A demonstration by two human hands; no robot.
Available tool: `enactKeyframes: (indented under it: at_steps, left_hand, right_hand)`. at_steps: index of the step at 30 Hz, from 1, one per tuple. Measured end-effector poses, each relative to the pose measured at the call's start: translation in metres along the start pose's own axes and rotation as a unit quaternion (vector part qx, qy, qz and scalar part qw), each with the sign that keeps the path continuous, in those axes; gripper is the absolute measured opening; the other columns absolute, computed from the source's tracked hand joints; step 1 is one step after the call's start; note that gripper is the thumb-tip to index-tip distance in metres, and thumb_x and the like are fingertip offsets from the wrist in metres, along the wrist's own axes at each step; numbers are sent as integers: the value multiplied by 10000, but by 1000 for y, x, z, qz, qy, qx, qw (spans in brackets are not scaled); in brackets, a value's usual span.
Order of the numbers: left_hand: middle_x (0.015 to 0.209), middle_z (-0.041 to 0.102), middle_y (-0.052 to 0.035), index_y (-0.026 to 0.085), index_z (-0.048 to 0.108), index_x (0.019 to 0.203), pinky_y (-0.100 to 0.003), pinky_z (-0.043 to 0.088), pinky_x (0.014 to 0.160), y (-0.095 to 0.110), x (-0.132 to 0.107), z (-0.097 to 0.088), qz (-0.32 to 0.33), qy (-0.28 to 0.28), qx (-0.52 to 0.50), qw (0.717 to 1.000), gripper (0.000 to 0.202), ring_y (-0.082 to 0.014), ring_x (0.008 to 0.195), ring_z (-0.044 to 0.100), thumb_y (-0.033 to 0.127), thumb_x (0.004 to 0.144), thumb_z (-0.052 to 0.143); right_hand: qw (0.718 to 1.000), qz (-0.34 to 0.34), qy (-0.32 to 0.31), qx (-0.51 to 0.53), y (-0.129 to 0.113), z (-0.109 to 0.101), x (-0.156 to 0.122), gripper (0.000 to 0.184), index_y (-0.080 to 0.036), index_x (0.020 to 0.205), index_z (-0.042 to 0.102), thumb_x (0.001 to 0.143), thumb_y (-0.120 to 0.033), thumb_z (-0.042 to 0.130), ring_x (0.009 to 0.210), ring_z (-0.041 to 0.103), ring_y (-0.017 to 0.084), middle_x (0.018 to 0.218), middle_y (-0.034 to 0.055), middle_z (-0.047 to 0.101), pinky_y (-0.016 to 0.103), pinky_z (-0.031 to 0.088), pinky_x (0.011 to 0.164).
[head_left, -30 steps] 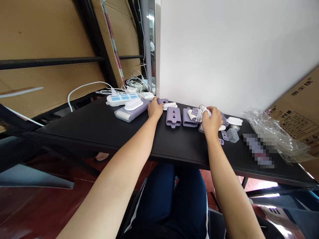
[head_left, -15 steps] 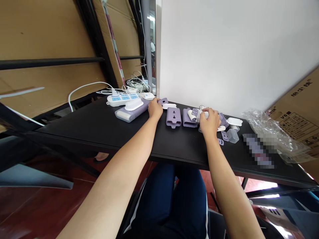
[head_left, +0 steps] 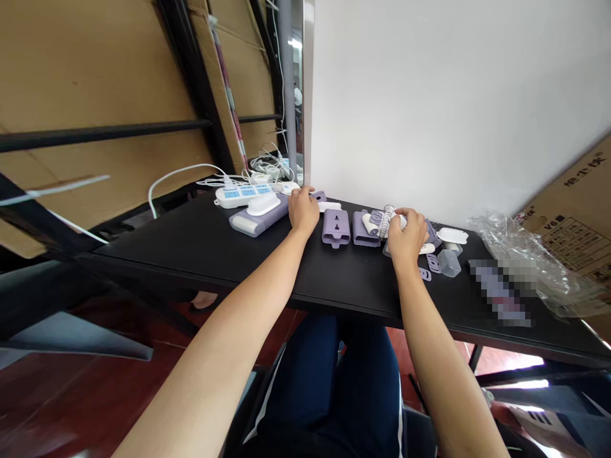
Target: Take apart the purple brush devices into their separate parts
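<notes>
My left hand (head_left: 304, 211) is at the back of the black table, fingers bent and closed. It is beside a small flat purple part (head_left: 319, 196) and the end of a purple case with a clear end (head_left: 260, 217), on which a white brush (head_left: 263, 204) lies. What its fingertips grip is hidden. My right hand (head_left: 407, 236) is closed among small parts, next to a wire spring (head_left: 386, 219); its grip is hidden. Left of it are a purple shell (head_left: 364, 236) and a white cylinder (head_left: 370, 224). Between the hands sits a slotted purple shell (head_left: 337, 227).
A power strip (head_left: 245, 194) with white cables lies at the back left. Right of my right hand are a white brush head (head_left: 452, 236), a clear cap (head_left: 449, 263) and flat purple parts (head_left: 433, 263). Clear plastic film (head_left: 520, 254) lies by a cardboard box (head_left: 573, 222) at right.
The view has shifted slightly. My left hand has turned a little, its back facing up more. Beside my right hand the spring shows more fully.
</notes>
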State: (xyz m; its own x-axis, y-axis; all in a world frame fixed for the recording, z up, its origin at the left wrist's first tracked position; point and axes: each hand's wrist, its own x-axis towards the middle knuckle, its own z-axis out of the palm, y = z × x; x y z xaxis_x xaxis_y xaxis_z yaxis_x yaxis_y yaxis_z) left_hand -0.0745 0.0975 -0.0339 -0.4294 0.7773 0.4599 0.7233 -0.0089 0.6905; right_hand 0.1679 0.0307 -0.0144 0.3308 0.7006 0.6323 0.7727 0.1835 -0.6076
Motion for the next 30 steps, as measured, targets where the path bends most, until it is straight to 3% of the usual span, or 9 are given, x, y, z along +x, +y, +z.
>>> enactKeyframes:
  at_steps: [5,9,12,16,19,23,27,30]
  left_hand:
    - [1476,639,-205,184,706,1428,-544,432,1158,-5,-4,-42,79,-27,137,987,479,-424,1393,541,258,1019,466]
    - [1550,571,-298,135,615,1537,-658,387,1165,-33,-5,-87,35,-33,258,965,595,-522,1454,490,408,1029,471]
    - [1527,594,-319,159,472,1651,-617,500,1055,-53,-4,-112,-39,-132,274,952,818,-540,1339,614,656,1002,488]
    - [1560,609,-270,198,327,1735,-571,523,1073,-63,-5,-130,-16,-213,316,924,996,-501,1389,616,653,915,664]
    - [1590,593,-243,238,308,1746,-589,526,1085,-65,-12,-136,8,-215,303,928,967,-492,1408,610,593,925,674]
    - [1644,522,-258,249,241,1768,-629,513,1110,-65,-22,-134,47,-125,224,965,1004,-513,1423,592,555,928,699]
    - [1747,393,-221,214,219,1764,-571,360,1300,-42,-19,-112,103,-39,9,994,1162,-435,1602,412,481,822,846]
    - [1779,342,-175,277,201,1750,-508,340,1326,-2,-18,-80,95,-23,-229,969,1272,-362,1623,389,462,728,936]
  right_hand:
    - [1000,2,16,22,-1,1,-1,323,-217,1119,748,938,-269,486,1210,605,338,1236,145,706,553,380,1133]
    - [999,-15,14,30,-3,4,-4,328,-215,1128,751,957,-266,475,1206,605,334,1222,144,709,531,383,1114]
    - [999,-19,7,29,-4,6,-6,327,-212,1139,754,955,-257,487,1201,605,336,1223,143,710,524,382,1107]
    - [999,-19,6,37,-3,7,-7,322,-206,1145,751,957,-247,493,1199,603,333,1235,146,712,517,382,1102]
    - [999,-24,7,45,-3,8,-9,311,-203,1140,745,959,-245,495,1196,600,335,1224,148,717,520,381,1100]
    - [998,-39,3,50,-3,11,-11,313,-202,1158,737,967,-253,495,1200,599,343,1217,149,728,526,382,1095]
    - [996,-58,8,66,-4,12,-13,307,-200,1187,724,989,-286,506,1200,616,337,1227,148,738,514,399,1087]
    - [990,-97,19,102,-5,12,-17,331,-192,1240,701,1000,-339,526,1189,638,326,1220,141,748,497,422,1077]
